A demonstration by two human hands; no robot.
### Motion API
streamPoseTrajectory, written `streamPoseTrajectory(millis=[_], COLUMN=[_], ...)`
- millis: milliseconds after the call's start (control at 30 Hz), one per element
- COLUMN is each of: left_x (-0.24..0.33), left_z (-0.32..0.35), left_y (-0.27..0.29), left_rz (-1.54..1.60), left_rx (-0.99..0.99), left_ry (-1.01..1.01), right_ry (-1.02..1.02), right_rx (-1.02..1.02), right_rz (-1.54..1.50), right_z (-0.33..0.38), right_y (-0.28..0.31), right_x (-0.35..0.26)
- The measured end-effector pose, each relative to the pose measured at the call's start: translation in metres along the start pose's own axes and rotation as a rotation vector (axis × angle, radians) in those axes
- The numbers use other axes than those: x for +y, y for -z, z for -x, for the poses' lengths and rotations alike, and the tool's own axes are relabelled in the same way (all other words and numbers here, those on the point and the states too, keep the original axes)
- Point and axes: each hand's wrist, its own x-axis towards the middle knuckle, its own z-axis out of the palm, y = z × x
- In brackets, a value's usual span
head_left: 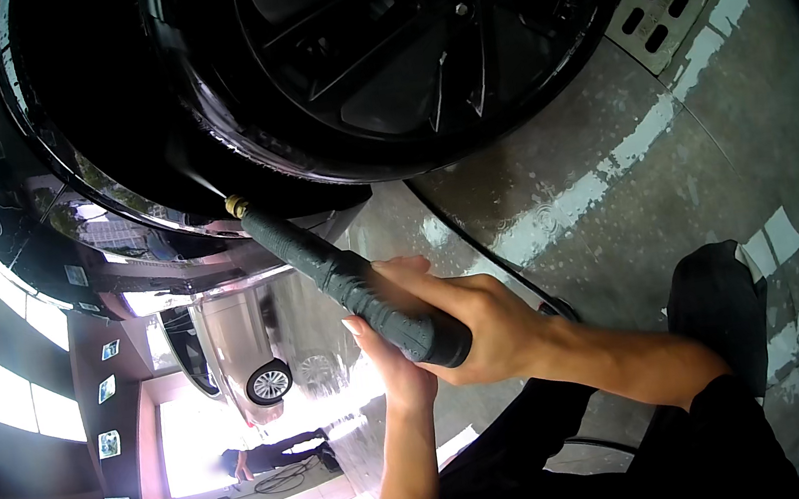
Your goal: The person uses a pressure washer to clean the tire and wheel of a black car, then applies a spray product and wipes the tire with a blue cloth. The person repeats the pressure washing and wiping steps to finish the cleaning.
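Gripping the black spray gun point(347, 279), both hands point(498, 325) curl around it.

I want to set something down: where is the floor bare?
Bare: the wet grey concrete floor between the black spoked wheel, pale slotted drain grate and right forearm. Crowded: left of it, where a thin black hose crosses and the right hand and left hand hold the dark grey cylindrical spray wand.
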Motion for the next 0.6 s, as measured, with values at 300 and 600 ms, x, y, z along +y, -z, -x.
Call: streamPoseTrajectory(millis=[300,600], left_x=[-0.0007,0.0023], left_z=[-0.0007,-0.0021], left_y=[-0.0011,-0.0034], left_rz=[0.045,0.037], left_rx=[0.029,0.053], left_ry=[0.071,0.083], right_ry=[-0.015,-0.025], right_rx=[0.016,0.016], right_rz=[-0.037,-0.058], right_z=[0.0000,-0.0031], right_y=[-0.0004,0.0017], right_x=[0.0043,0.0059])
